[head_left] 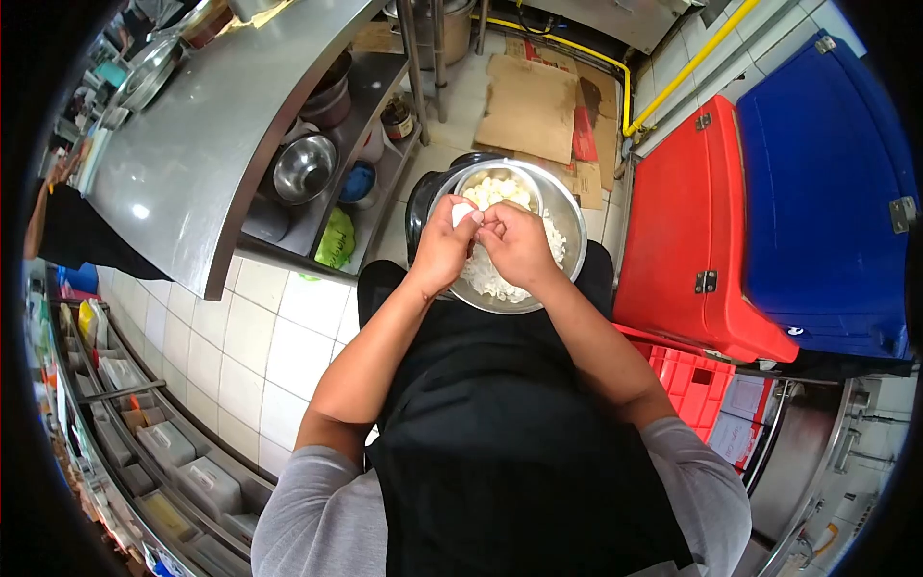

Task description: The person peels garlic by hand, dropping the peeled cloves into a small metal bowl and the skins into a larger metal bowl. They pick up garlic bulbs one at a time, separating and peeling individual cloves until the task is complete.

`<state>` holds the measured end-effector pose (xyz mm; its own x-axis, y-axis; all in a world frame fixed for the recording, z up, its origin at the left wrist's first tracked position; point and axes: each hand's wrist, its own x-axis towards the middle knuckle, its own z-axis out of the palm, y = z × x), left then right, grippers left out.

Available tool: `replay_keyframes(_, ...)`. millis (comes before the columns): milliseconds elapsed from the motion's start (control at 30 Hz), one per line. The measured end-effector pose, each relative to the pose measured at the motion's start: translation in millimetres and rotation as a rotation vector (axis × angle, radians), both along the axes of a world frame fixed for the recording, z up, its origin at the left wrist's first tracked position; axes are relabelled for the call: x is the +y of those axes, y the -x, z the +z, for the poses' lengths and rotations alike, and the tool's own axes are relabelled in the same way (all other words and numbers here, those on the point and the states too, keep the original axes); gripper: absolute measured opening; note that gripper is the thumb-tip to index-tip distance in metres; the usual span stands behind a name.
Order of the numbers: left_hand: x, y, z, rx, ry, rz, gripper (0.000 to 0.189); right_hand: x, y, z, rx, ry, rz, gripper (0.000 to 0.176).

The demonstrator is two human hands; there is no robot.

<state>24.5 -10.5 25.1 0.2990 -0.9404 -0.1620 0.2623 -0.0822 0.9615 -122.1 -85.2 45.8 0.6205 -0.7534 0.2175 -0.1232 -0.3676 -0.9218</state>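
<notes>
A large metal bowl (578,231) sits on my lap, with papery white flakes (492,279) that look like garlic skins lying in it. At its far side rests a smaller metal bowl (535,183) of pale cloves (500,189). Above both bowls, my left hand (444,252) is closed around a white garlic piece (461,213). My right hand (517,242) meets it with fingertips pinched together at the piece's near side. Whatever sits between the right fingertips is too small to make out.
A steel counter (212,106) with shelves of bowls stands on the left. Flattened cardboard (529,108) lies on the floor ahead. Red (685,231) and blue (822,192) cool boxes stand to the right, near a red crate (687,385). Containers (207,481) line the lower left.
</notes>
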Motion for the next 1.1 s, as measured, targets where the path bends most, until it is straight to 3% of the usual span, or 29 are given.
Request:
replay_keyframes(167,-1.1,8.6,-7.3,0.095,-0.023,0.125,0.018,-1.5,3.0,-13.6,0.007,-0.082,0.01,0.009)
replay_keyframes(400,-4.3,8.4,-11.6,0.343,-0.02,0.064,0.025,-7.9,4.7,-27.0,-0.07,-0.238,-0.01,0.012)
replay_keyframes(433,-4.4,8.2,-13.8,0.34,-0.018,0.068,0.025,-7.4,3.7,-24.1,-0.072,-0.236,-0.006,0.012)
replay_keyframes(500,-4.2,10.5,-16.5,0.032,-0.039,0.127,0.021,-5.4,2.9,-16.2,-0.021,-0.234,0.028,0.011)
replay_keyframes(600,-5.8,11.8,-19.2,-0.048,-0.035,0.178,0.017,-6.1,2.0,-6.1,-0.003,-0.25,0.049,0.011)
replay_keyframes(733,-4.8,11.8,-22.1,0.033,-0.002,0.198,0.015,-7.2,-2.7,-18.0,0.004,-0.315,0.059,0.012)
replay_keyframes(833,-2.3,15.1,-8.9,0.119,0.012,0.214,0.013,-0.9,-0.8,-17.3,-0.101,-0.538,0.038,0.017)
replay_keyframes(933,2.4,16.7,-3.0,0.288,-0.053,0.088,0.017,5.1,5.1,-14.7,-0.206,-0.513,0.018,0.024)
replay_keyframes(1000,3.7,13.8,-11.2,0.169,-0.121,-0.059,0.023,4.8,15.7,-13.2,0.001,-0.146,0.069,0.028)
replay_keyframes(1033,7.1,13.3,-12.4,0.187,-0.206,-0.109,0.024,4.8,18.0,-21.8,0.003,-0.152,0.058,0.028)
replay_keyframes(1100,10.2,15.6,-16.2,0.251,-0.17,-0.135,0.021,4.3,21.5,-40.2,-0.185,-0.447,0.024,0.021)
